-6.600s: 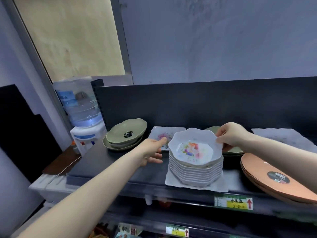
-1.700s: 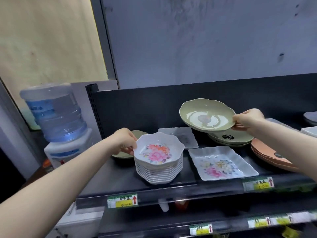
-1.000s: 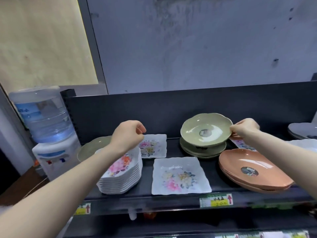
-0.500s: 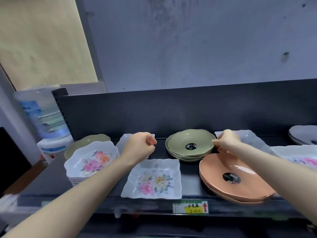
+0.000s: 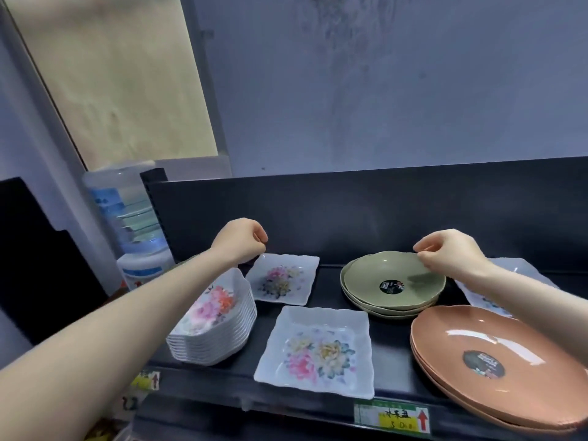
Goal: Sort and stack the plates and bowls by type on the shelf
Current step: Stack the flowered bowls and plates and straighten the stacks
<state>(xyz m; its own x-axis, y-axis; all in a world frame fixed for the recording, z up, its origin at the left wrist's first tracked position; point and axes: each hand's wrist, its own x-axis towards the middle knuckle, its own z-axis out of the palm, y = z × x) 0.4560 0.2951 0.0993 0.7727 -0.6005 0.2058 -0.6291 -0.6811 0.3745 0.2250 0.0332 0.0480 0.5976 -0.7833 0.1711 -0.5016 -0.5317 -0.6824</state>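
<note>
Both hands have lifted: left hand (image 5: 239,239) fisted, empty; right hand (image 5: 447,253) pinching above green plates (image 5: 393,286).

Two arms come in from the bottom of the picture, one from each side. Both arms are bare all the way down to the picture's edge, with no sleeve showing on either one. The left hand (image 5: 239,240) is bare, with no glove, ring or watch on it. The right hand (image 5: 450,253) is bare too, with no glove, ring or band at the wrist. The arms look smooth and plain, with no marks or drawings on them. The fingernails are too small and blurry to make out.
</note>
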